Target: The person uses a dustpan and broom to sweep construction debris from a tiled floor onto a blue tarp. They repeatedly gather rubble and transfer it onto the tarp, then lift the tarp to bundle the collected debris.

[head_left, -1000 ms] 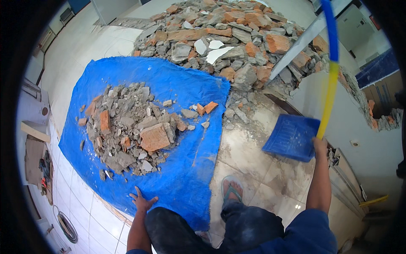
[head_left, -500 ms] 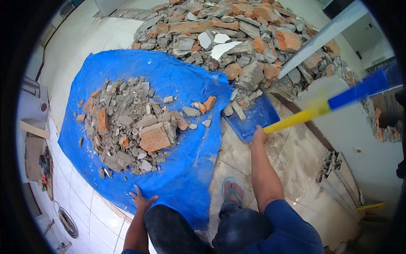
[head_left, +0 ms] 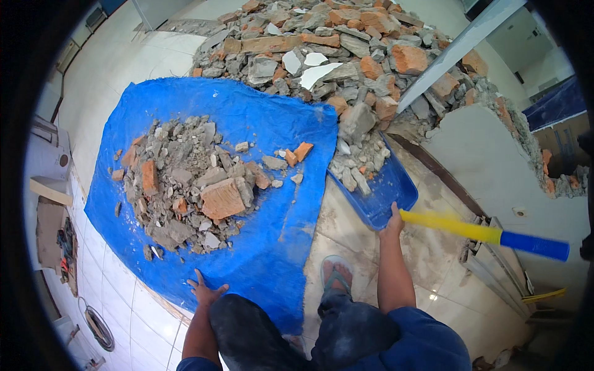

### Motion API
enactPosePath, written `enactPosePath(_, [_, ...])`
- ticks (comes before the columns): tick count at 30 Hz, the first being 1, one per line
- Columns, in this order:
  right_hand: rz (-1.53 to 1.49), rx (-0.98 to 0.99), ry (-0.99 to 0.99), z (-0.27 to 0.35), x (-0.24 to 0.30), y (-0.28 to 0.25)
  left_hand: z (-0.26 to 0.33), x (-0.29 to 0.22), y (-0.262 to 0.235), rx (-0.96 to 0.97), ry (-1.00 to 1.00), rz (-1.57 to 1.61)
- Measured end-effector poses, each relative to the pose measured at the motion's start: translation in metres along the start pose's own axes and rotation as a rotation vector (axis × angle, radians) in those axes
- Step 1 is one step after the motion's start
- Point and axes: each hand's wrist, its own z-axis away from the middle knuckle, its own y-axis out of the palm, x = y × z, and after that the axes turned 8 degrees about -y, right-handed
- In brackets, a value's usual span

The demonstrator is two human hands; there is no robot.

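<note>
My right hand (head_left: 392, 224) grips a blue dustpan (head_left: 377, 207) at the base of its long yellow-and-blue handle (head_left: 455, 225), which points off to the right. Grey rubble (head_left: 359, 164) fills the far part of the pan, at the foot of a big debris pile (head_left: 346, 46). A large grey concrete chunk (head_left: 357, 123) sits by the pan's far end. My left hand (head_left: 206, 292), fingers spread, is over the near edge of a blue tarp (head_left: 272, 272) beside my knee. On the tarp lies a heap of broken concrete and brick (head_left: 185, 179).
A slanting metal post (head_left: 455, 55) stands before the debris pile. At right is a broken wall piece (head_left: 495, 154), with long pale strips (head_left: 495, 272) nearer me. A coiled hose or cable (head_left: 99, 328) lies at lower left. My sandalled foot (head_left: 336, 272) is on dusty tiles.
The dustpan has come slightly toward me and holds more rubble. Its handle has swung from pointing up-right to down-right. My left hand has stayed nearly still.
</note>
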Motion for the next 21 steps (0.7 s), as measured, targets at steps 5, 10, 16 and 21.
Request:
enactPosePath(5, [0.023, 0.006, 0.042, 0.0, 0.051, -0.05, 0.011, -0.011, -0.009, 0.005, -0.033, -0.029])
enactPosePath(10, [0.087, 0.065, -0.008, 0.009, 0.1, -0.059, 0.02, -0.016, -0.017, 0.036, -0.025, -0.024])
enactPosePath(16, [0.129, 0.293, 0.045, 0.045, 0.134, 0.002, 0.021, -0.009, -0.014, 0.011, 0.011, -0.002])
enactPosePath(21, [0.29, 0.533, 0.096, 0.104, 0.115, 0.113, 0.031, -0.012, -0.024, 0.04, -0.036, 0.03])
